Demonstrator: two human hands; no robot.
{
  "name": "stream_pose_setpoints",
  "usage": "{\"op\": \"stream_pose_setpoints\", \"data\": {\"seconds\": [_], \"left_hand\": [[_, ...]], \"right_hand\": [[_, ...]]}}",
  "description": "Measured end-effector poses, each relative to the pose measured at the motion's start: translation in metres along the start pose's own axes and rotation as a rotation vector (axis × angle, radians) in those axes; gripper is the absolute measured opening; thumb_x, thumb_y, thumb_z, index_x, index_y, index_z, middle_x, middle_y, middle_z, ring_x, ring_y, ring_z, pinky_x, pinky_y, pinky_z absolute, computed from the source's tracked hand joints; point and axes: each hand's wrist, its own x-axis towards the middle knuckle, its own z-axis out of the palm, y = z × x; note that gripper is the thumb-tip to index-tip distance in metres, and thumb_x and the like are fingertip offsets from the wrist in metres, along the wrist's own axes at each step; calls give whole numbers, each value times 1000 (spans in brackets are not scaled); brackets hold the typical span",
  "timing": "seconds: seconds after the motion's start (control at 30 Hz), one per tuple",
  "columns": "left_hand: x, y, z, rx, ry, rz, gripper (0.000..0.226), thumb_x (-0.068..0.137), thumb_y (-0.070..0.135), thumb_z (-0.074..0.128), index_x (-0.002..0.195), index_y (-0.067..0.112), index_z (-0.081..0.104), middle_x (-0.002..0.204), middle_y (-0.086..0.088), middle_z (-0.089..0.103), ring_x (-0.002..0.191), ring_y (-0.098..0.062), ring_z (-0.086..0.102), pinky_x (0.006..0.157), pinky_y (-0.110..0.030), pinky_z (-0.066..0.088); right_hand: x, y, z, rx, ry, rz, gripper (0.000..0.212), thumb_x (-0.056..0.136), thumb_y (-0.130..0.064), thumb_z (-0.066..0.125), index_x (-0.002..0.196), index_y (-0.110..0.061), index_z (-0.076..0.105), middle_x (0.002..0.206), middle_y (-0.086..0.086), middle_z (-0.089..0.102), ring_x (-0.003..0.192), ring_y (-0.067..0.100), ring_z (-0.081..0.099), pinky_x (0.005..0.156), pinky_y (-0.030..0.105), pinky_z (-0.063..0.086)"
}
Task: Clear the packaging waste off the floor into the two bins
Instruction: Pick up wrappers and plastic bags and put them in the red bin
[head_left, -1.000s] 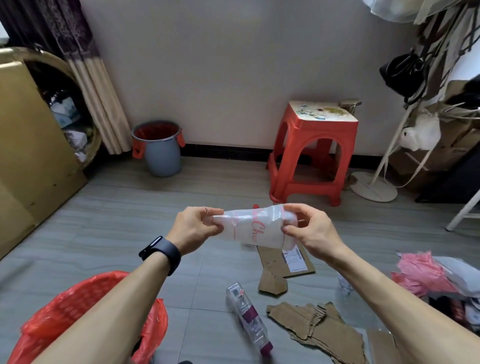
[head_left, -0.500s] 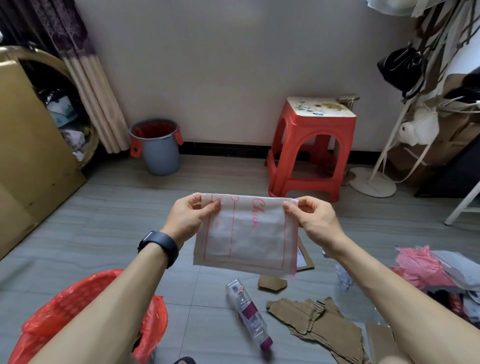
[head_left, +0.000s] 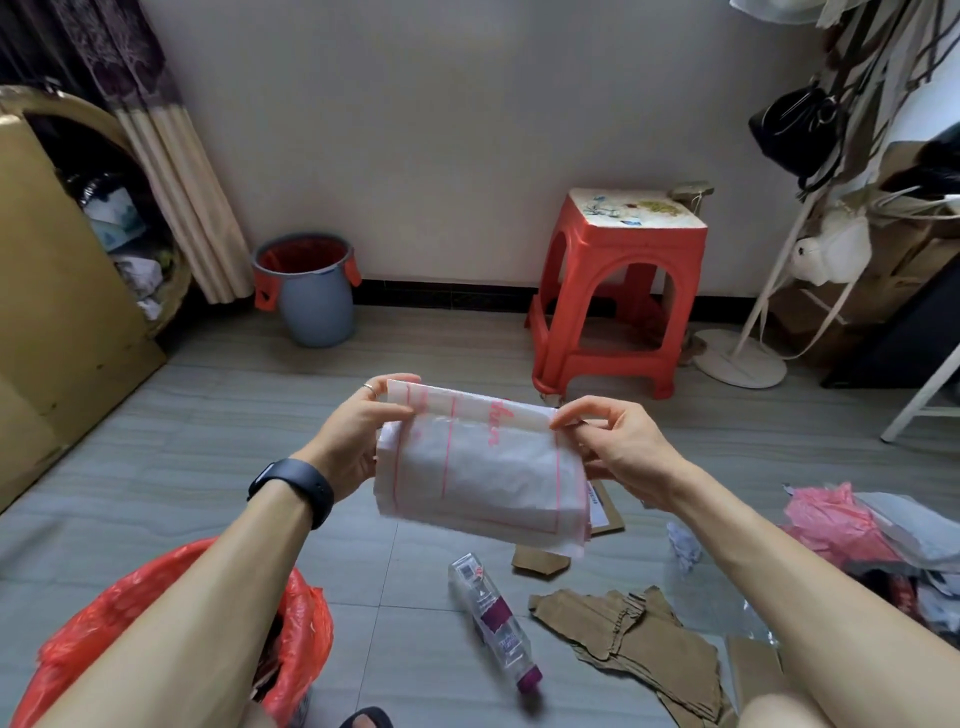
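A white plastic mailer bag (head_left: 483, 467) with pink lines and lettering is held in the air at the centre of the view, above the grey floor. Its upper edge runs roughly from 10 o'clock to 4 o'clock between the two hands, and the sheet hangs from that edge toward 6 o'clock. The top strip looks folded over, though the blur there makes this uncertain.

The left hand (head_left: 358, 441) pinches the upper left corner, with the thumb on the front face and the fingers curled behind. The right hand (head_left: 623, 457) pinches the upper right corner between thumb and forefinger, its other fingers loosely bent behind the bag.

Both forearms reach in from 7 and 5 o'clock with the wrists raised, and a dark watch (head_left: 291, 488) sits on the left wrist.

A red-lined bin (head_left: 296, 618) stands at 7 o'clock under the left forearm. A grey bin (head_left: 317, 312) stands by the wall at 11 o'clock. A clear bottle (head_left: 493, 623) and torn cardboard (head_left: 639, 639) lie on the floor at 6 o'clock, below the bag.
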Motion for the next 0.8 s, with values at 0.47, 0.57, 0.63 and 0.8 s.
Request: {"op": "stream_pose_setpoints", "data": {"seconds": [0.47,0.57,0.63,0.8], "left_hand": [[-6,-9,0,339,-108,-139,32,73,14,86,104,15,77,103,-8,76,86,-15,67,82,-32,56],[-4,-10,4,404,-22,39,27,77,2,82,103,6,75,96,-11,77,86,-16,71,69,-20,57],[-4,-9,7,413,-20,101,27,77,-2,81,102,4,74,91,-9,77,84,-13,73,69,-17,56],[-4,-7,9,515,-12,179,26,76,0,83,98,11,76,90,-2,78,90,-10,74,80,-20,57]], "right_hand": [[-1,10,3,-224,-22,-13,34,89,5,52,81,-18,76,89,10,72,76,23,57,67,35,47],[-6,4,5,-72,-131,128,4,89,-8,70,90,-11,67,82,7,62,71,17,62,61,31,53],[-7,6,7,-25,-115,155,17,90,-23,74,93,-11,64,82,5,66,71,20,65,61,33,55],[-1,8,7,-25,-21,162,30,86,1,72,114,-10,68,108,15,67,86,28,74,71,35,61]]}}
